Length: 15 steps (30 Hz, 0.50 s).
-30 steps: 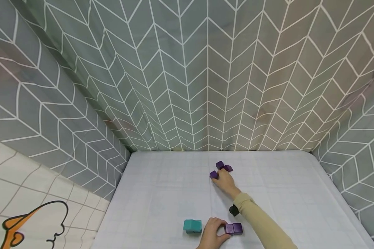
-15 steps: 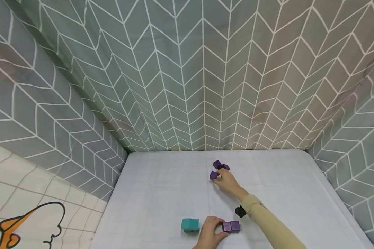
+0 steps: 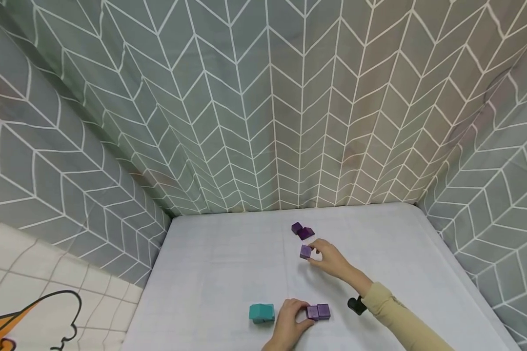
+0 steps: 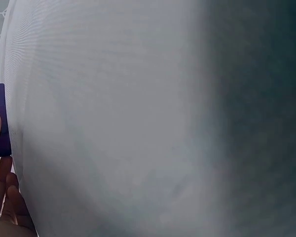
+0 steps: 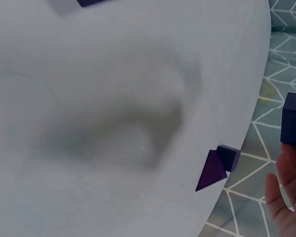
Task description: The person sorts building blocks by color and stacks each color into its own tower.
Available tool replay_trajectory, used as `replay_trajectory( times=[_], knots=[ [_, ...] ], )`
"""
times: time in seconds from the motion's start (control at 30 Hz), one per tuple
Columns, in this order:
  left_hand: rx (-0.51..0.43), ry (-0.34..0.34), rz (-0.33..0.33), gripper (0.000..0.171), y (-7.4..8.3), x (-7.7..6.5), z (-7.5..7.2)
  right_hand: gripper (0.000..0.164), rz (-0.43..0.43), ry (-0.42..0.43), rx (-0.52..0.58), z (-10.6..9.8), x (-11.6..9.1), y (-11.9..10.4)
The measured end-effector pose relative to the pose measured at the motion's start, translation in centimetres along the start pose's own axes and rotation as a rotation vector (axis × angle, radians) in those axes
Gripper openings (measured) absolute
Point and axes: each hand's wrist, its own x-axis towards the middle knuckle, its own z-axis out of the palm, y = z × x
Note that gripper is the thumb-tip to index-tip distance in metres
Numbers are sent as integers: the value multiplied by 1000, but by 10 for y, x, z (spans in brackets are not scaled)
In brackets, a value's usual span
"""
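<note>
Pinched in the right grip [image 3: 329, 258] is a small purple cube [image 3: 305, 251], flat-faced and crisp-edged; the left grip [image 3: 285, 324] pinches the nearer of two touching purple blocks [image 3: 318, 312]. Just beyond the right grip lie a darker block [image 3: 296, 227] and a wedge [image 3: 306, 233], then the far edge of the white bench [image 3: 386, 243], which stretches right of that grip to its side edge.
</note>
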Motion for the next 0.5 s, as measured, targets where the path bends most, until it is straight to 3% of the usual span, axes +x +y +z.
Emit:
replay_trajectory(
  times=[0.13, 0.33, 0.5],
  knots=[
    [-3, -9, -33, 33, -1, 0, 0, 29, -42, -57, 16, -6, -19, -11],
    [20, 54, 28, 35, -1, 0, 2, 28, -98, -165, 47, -10, -50, -25],
    [21, 41, 18, 36, -1, 1, 1, 27, -123, -219, 152, -4, -75, -31]
  ],
)
